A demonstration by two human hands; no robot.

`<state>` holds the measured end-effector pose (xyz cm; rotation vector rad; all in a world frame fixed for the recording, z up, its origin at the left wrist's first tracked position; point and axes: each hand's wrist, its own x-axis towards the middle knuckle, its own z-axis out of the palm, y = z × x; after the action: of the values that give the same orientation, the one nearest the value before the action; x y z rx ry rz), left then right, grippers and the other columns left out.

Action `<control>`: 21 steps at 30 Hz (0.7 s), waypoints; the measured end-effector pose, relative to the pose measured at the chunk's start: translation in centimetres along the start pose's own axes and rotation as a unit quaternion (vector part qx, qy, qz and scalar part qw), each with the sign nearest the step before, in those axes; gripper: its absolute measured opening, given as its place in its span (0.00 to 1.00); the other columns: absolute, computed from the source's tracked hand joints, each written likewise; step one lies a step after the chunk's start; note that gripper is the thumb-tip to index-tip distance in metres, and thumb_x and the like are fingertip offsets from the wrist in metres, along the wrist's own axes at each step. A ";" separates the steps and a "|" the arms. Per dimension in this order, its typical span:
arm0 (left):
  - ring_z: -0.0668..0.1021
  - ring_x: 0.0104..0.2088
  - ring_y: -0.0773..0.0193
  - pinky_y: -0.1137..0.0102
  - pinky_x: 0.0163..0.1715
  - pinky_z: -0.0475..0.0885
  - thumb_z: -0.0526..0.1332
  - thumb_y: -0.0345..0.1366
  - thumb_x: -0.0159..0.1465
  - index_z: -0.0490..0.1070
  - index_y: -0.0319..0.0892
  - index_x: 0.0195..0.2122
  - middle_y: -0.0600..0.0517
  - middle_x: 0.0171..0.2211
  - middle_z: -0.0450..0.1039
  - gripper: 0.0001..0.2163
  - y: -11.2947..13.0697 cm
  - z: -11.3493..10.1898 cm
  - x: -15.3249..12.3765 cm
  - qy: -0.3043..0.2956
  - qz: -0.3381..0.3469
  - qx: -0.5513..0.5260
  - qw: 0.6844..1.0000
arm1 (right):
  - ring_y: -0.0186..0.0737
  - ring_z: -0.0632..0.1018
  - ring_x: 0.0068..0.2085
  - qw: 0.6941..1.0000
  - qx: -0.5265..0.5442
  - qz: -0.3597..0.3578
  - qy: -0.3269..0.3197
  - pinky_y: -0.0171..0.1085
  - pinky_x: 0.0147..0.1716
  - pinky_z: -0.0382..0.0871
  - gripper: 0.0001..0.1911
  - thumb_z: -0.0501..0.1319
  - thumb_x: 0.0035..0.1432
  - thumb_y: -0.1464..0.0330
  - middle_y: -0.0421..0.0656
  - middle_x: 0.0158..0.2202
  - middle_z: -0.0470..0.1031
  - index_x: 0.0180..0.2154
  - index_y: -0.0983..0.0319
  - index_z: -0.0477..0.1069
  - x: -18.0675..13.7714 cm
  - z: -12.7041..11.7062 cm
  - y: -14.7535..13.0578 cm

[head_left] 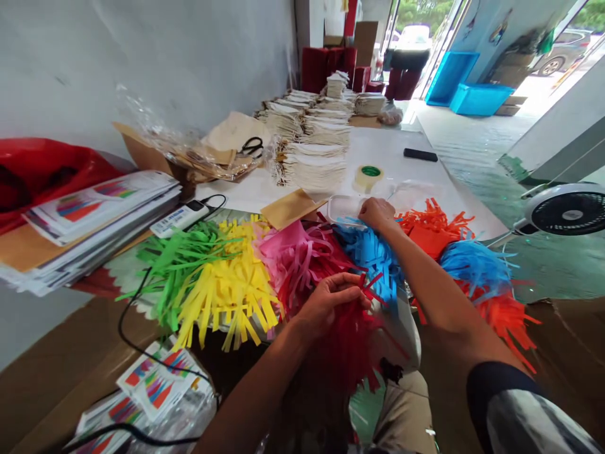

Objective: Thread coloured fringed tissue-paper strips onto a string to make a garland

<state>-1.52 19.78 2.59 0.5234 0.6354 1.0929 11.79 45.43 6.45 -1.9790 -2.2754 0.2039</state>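
My left hand [331, 301] pinches a dark red tissue-paper tassel [352, 347], whose fringe hangs down in front of my lap. Its thumb and fingers close near the tassel's upper end, where a few red strips stick out. Over the far side of the piles my right hand [378, 213] reaches to a clear plastic tray [338, 205], its fingers curled down at the tray's edge. What those fingertips hold, if anything, is hidden. Beneath my right wrist lies a blue fringe bundle [373, 252]. Pink fringe [302, 252] lies just beyond my left hand.
Green [174, 265], yellow [231, 284] and orange-red fringe [432, 227] spread along the table's near edge. Behind are a tape roll [368, 179], a phone [420, 154], scissors [252, 147] and stacked white bundles [314, 165]. A small fan [567, 211] stands right; printed sheets [85, 214] pile left.
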 end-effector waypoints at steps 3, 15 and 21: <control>0.85 0.32 0.60 0.69 0.37 0.79 0.81 0.41 0.51 0.78 0.38 0.38 0.48 0.30 0.83 0.19 -0.1 -0.1 0.2 0.004 -0.005 -0.001 1.000 | 0.52 0.80 0.57 1.000 -0.004 -0.008 -0.008 0.43 0.54 0.72 0.16 0.65 0.61 0.66 0.54 0.55 0.82 0.50 0.59 0.83 -0.2 0.1 0.1; 0.82 0.30 0.64 0.69 0.35 0.78 0.79 0.42 0.55 0.76 0.40 0.35 0.52 0.30 0.79 0.16 -0.3 -0.6 0.8 -0.016 0.046 -0.039 0.998 | 0.49 0.81 0.50 0.996 0.068 -0.049 0.041 0.43 0.50 0.71 0.09 0.62 0.67 0.66 0.53 0.47 0.83 0.43 0.63 0.80 -2.2 -1.6 -0.6; 0.81 0.30 0.65 0.70 0.39 0.76 0.80 0.47 0.53 0.77 0.40 0.34 0.52 0.29 0.80 0.19 -0.4 -0.1 0.7 0.024 0.098 0.044 0.994 | 0.42 0.79 0.41 0.960 0.187 -0.123 0.166 0.39 0.44 0.70 0.17 0.53 0.72 0.61 0.48 0.43 0.82 0.48 0.63 0.76 -9.8 -4.1 0.5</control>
<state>-1.11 20.27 2.05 0.6465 0.6872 1.2698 14.32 35.92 10.39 -1.4117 -2.0579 0.2359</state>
